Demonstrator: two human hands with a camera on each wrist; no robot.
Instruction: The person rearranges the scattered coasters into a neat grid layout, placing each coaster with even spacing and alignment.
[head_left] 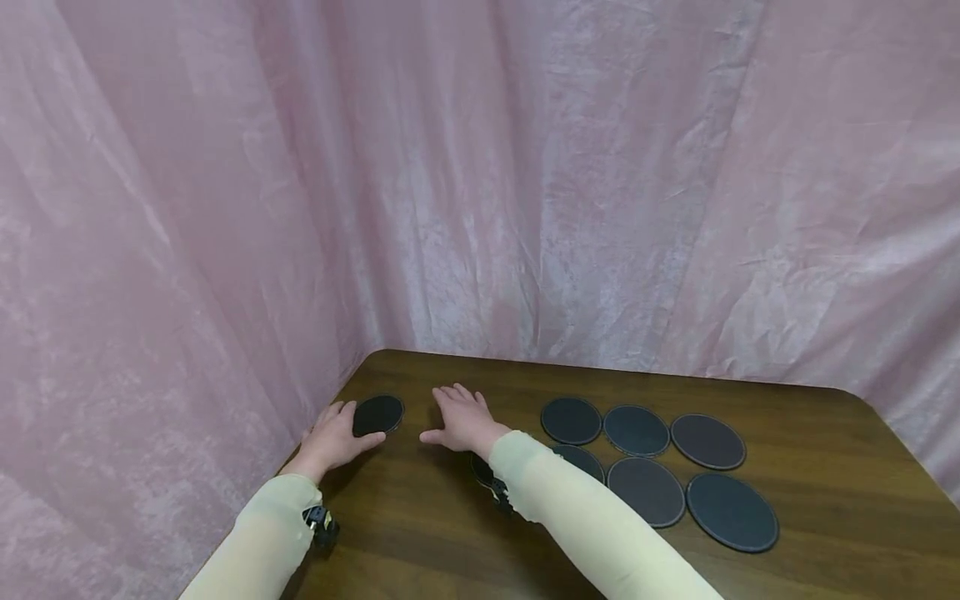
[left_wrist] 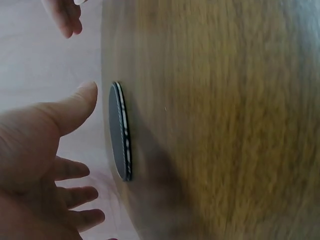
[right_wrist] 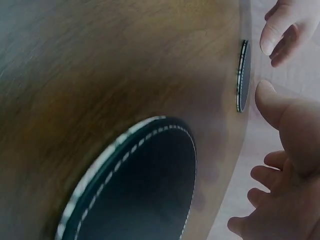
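Note:
At the table's far left lies a round dark coaster (head_left: 378,414) with a stitched rim; in the left wrist view its edge (left_wrist: 123,135) appears as two layers. My left hand (head_left: 335,437) hovers just left of this coaster, thumb and fingers spread, holding nothing. To the coaster's right, my right hand (head_left: 467,422) is held above the wood with fingers extended, nothing in it. Another dark coaster (head_left: 482,471) lies partly hidden beneath my right wrist; the right wrist view shows a stitched dark coaster (right_wrist: 145,185) close up.
Right of my right arm several more round coasters lie in two rows, among them a brownish coaster (head_left: 647,491) and a blue-black coaster (head_left: 732,511). My right sleeve covers part of one. The brown wooden table (head_left: 825,467) ends at a pink curtain (head_left: 600,208) behind and left.

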